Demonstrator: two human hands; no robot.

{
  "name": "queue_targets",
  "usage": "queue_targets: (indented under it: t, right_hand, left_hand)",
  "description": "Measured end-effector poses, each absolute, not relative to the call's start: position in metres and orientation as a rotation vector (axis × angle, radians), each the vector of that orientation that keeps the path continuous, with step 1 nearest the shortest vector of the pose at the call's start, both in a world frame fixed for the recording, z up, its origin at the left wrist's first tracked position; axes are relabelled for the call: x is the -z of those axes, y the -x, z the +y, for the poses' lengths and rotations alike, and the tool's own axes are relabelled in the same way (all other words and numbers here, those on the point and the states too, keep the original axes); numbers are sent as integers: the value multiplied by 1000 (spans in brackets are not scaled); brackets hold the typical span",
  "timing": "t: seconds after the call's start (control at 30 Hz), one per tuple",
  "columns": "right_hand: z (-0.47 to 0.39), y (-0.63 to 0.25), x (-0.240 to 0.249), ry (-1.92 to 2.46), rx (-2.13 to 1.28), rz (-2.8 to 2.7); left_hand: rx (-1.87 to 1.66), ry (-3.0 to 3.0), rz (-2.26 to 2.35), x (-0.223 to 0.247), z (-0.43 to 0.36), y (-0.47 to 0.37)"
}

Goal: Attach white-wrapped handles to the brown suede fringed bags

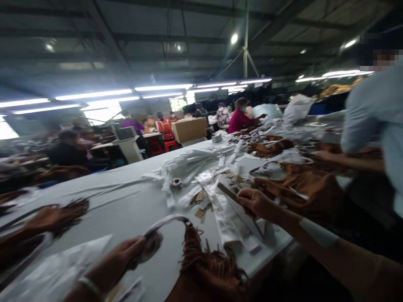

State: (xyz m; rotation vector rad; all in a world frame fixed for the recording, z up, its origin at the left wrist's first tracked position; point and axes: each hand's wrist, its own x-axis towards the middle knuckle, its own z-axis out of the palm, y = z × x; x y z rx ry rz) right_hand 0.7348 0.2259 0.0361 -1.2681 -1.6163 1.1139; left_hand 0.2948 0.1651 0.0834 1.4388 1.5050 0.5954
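My left hand curls closed around a blurry wrapped bundle, its curved strap reaching fringed brown material at the smooth table's near edge, while my right hand pinches a flat, narrow strip over glossy white bands.

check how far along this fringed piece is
Probably partway. Done: the brown fringed piece has its fringe on, and its strap looks covered in white along the curve. In hand: the left hand grips that strap; the right hand holds a flat strip. Possibly left: loose white strips and another brown piece lie about. Blur hides how finished the strap's held end is.
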Motion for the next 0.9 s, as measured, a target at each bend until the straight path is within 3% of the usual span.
queue_targets:
  t: [0.2, 0.33, 0.63, 0.9]
  right_hand:
    - [170, -578, -13, 1149, -1668, -1547]
    - [159, -519, -4, 1187, -1749, -1417]
    - [176, -472, 2, 1149, -1801, -1283]
    - [179, -453, 4, 491, -2329, -806]
  left_hand:
    - [-782, -1276, 1387, -58, 169, -268]
    - [-806, -1258, 1332, -52, 169, -263]
    - [-768, -1373, 1282, -54, 165, -268]
    - [-682, -1629, 1378, -53, 163, -266]
